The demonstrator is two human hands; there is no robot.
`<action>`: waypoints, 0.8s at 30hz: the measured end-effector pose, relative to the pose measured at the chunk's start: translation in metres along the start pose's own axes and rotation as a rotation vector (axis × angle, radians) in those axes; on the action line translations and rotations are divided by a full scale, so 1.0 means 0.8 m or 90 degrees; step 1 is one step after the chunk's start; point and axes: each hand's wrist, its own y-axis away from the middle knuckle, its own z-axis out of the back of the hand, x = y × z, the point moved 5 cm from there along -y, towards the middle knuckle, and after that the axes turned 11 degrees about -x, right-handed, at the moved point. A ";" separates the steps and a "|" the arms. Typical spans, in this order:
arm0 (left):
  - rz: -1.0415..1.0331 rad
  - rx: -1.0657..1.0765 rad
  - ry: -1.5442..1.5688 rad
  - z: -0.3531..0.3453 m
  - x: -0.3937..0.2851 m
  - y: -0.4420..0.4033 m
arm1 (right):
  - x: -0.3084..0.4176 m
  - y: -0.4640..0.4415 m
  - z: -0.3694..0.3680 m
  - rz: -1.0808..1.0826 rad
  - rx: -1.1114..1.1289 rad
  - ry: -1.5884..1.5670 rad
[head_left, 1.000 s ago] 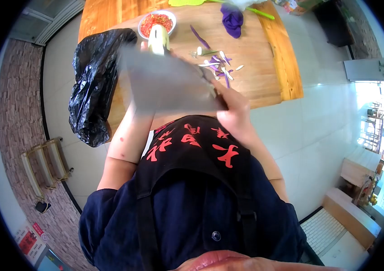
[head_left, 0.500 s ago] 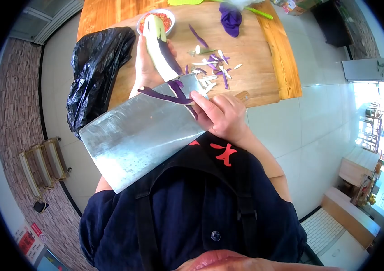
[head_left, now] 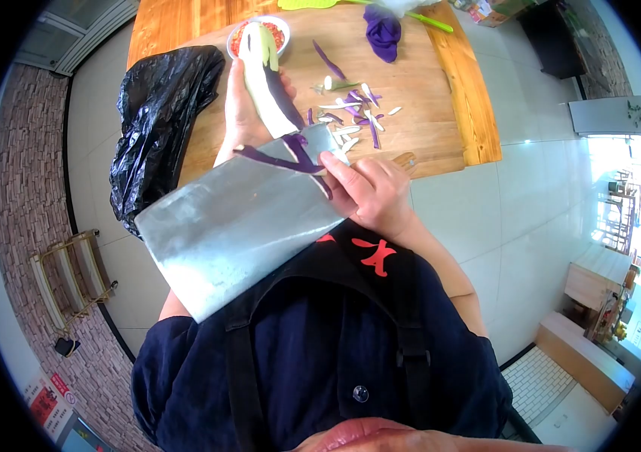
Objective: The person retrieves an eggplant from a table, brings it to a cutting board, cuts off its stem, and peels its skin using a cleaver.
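Observation:
My left hand (head_left: 240, 105) is wrapped round a partly peeled eggplant (head_left: 271, 102), pale flesh showing with a purple strip of skin left along its right side. A wide cleaver (head_left: 234, 226) is in my right hand (head_left: 371, 188), its fingers closed near the handle end; the handle itself is hidden. The blade lies at a slant, close to the eggplant's lower end. Purple peel strips (head_left: 279, 160) rest on top of the blade beside my right thumb. More peelings (head_left: 354, 109) are scattered on the cutting board (head_left: 418, 98).
Beyond the eggplant stands a white bowl (head_left: 285, 36) of chopped red pieces. A black plastic bag (head_left: 158, 128) drapes over the board's left side. A purple cloth (head_left: 383, 34) and a green-handled tool (head_left: 429, 21) lie at the back of the wooden table (head_left: 478, 98).
Very little differs. The cleaver's far corner has shifted slightly to the right, and the view has moved a touch. Both hands keep their holds.

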 end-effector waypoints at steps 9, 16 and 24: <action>-0.054 -0.044 -0.062 -0.002 -0.010 -0.003 | -0.008 0.005 -0.006 0.049 0.030 0.021; -0.029 -0.027 -0.123 -0.005 -0.013 0.002 | -0.006 -0.003 -0.009 0.044 0.038 -0.002; 0.036 -0.048 -0.109 0.005 -0.001 -0.003 | -0.022 -0.010 -0.018 0.008 0.017 -0.016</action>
